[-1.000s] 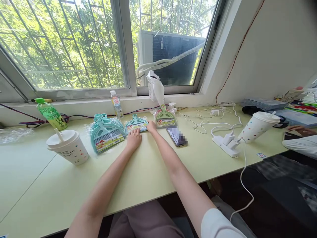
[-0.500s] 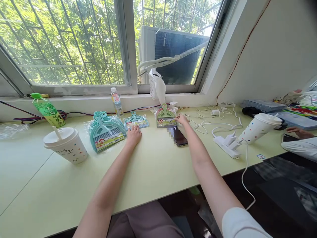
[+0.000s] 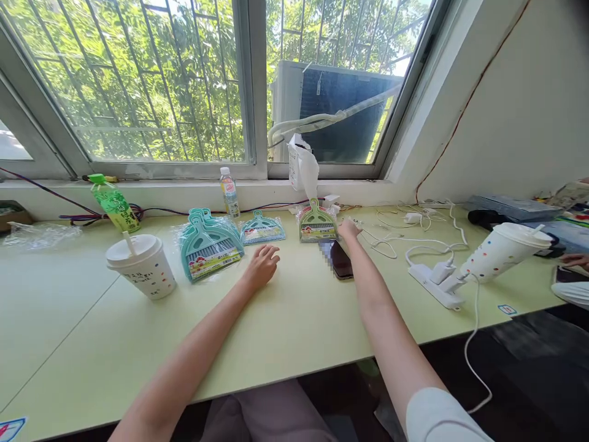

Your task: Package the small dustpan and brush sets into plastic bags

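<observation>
My left hand (image 3: 265, 265) hovers over or rests on the table with fingers loosely apart, holding nothing. Just beyond it lies a small teal mini dustpan-and-brush set (image 3: 262, 229) in clear wrap. To its left is a stack of larger teal dustpan-and-brush sets (image 3: 209, 245), also wrapped. My right hand (image 3: 348, 228) reaches to the right edge of a green dustpan-and-brush set (image 3: 317, 222), with a reddish one partly hidden behind it. Its fingers look stretched out; whether they touch the set is unclear. A dark phone (image 3: 341, 261) lies below the right hand, partly covered by the forearm.
A white cup (image 3: 142, 270) and a green bottle (image 3: 115, 202) stand left; a small bottle (image 3: 230, 193) stands by the window. A tissue pack (image 3: 302, 166) is behind the green set. Right are a power strip (image 3: 435, 285), cables, another cup (image 3: 504, 252) and another person's hand (image 3: 575, 261).
My left hand has drawn back from the small teal set toward me and to the right. My right hand stays by the green set's right edge. The view has turned slightly left.
</observation>
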The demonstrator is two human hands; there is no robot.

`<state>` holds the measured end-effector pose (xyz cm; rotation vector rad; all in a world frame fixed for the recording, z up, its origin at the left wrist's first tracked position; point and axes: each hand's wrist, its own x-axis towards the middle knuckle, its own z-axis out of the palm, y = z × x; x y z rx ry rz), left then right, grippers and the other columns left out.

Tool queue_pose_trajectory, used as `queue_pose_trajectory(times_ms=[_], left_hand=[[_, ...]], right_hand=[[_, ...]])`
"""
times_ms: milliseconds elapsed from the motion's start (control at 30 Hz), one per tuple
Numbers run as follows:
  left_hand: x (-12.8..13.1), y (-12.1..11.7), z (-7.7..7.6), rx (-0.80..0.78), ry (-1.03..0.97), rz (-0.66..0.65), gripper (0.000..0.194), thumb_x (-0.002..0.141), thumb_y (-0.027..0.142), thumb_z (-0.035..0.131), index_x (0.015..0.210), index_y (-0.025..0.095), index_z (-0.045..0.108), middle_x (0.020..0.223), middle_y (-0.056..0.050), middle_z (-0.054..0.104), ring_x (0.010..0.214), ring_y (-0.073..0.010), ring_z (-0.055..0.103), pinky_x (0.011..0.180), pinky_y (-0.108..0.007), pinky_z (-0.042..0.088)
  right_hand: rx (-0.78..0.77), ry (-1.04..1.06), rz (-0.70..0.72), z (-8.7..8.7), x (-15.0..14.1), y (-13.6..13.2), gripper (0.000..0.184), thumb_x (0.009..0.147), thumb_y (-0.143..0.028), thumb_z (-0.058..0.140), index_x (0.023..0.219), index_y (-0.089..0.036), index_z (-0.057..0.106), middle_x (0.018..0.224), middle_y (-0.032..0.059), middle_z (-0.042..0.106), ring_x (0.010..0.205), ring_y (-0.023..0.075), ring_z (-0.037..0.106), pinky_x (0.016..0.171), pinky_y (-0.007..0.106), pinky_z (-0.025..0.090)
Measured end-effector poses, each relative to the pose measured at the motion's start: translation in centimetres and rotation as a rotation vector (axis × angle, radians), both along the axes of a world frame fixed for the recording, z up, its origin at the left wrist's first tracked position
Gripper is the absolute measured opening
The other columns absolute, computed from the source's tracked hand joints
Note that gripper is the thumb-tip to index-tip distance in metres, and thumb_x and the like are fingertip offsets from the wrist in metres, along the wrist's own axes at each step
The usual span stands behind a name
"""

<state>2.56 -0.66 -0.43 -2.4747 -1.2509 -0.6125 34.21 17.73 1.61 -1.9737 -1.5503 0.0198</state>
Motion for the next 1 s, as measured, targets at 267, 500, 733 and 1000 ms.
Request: queue_pose_trajectory(times_ms=[267, 500, 733, 1000], left_hand=[[-0.1, -0.1, -0.1, -0.063, -0.067, -0.021, 0.029, 0.087, 0.009, 0.040, 0.092, 0.019, 0.067, 0.121, -0.011, 0.060, 0.120, -0.0255, 0.050, 0.109, -0.046, 0.031], [-0.2, 0.7, 0.0, -0.343, -0.795, -0.014, 0.031, 0.089, 0.036, 0.049, 0.115, 0.022, 0.060, 0.124, -0.010, 0.060, 0.118, -0.0246, 0.052, 0.101, -0.043, 0.041], [-1.5, 1.9, 1.4, -1.069, -1.437, -0.006, 0.055, 0.072, 0.051, 0.069, 0.113, 0.015, 0.060, 0.095, -0.011, 0.071, 0.081, -0.0222, 0.068, 0.075, -0.035, 0.055], [-3.6, -1.5, 0.4, -0.893, -1.639, 0.041, 0.043, 0.067, 0.037, 0.076, 0.104, 0.019, 0.061, 0.094, -0.004, 0.069, 0.072, -0.0155, 0.065, 0.062, -0.026, 0.055]], right_hand=[[0.031, 0.064, -0.078, 0.6, -1.7, -1.2, 0.037, 0.085, -0.003, 0.032, 0.116, -0.005, 0.051, 0.107, 0.0256, 0.063, 0.101, 0.0314, 0.062, 0.084, 0.041, 0.041], [0.309, 0.318, 0.060, 2.7, -4.8, -3.6, 0.030, 0.085, -0.005, 0.031, 0.106, -0.014, 0.050, 0.097, 0.0154, 0.064, 0.088, 0.0257, 0.060, 0.080, 0.036, 0.042], [0.323, 0.427, 0.396, 0.1, -11.2, -10.5, 0.013, 0.089, -0.018, 0.039, 0.092, -0.019, 0.052, 0.088, 0.0086, 0.063, 0.079, 0.0212, 0.057, 0.078, 0.034, 0.043], [0.213, 0.226, 0.831, -1.3, -15.2, -17.7, 0.017, 0.089, -0.028, 0.050, 0.099, -0.020, 0.061, 0.100, 0.0090, 0.063, 0.093, 0.0213, 0.058, 0.085, 0.035, 0.045]])
